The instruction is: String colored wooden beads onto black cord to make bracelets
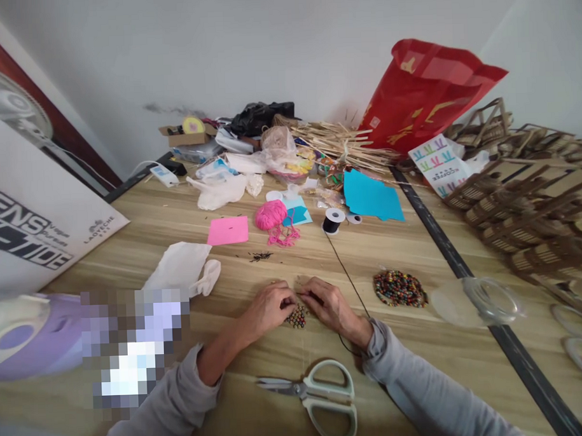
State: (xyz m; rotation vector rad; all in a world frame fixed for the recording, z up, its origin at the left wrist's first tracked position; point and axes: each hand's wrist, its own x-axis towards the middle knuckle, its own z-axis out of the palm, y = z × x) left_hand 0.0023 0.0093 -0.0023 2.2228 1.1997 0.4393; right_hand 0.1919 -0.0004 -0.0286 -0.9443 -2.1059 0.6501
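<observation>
My left hand is pinched closed at the left edge of a small pile of round beads. From the right, my right hand comes in with its fingertips also pressed together, close to the left ones. Whatever lies between the fingertips of either hand is too small to make out. A thin black cord leads from a spool down the table and passes beneath my right wrist. Pale-handled scissors lie in front of me, blades pointing left.
A heap of strung multicoloured beads lies to the right, beside a clear round lid. Pink yarn, pink paper and blue paper are farther back. Woven baskets crowd the right; a large box stands left.
</observation>
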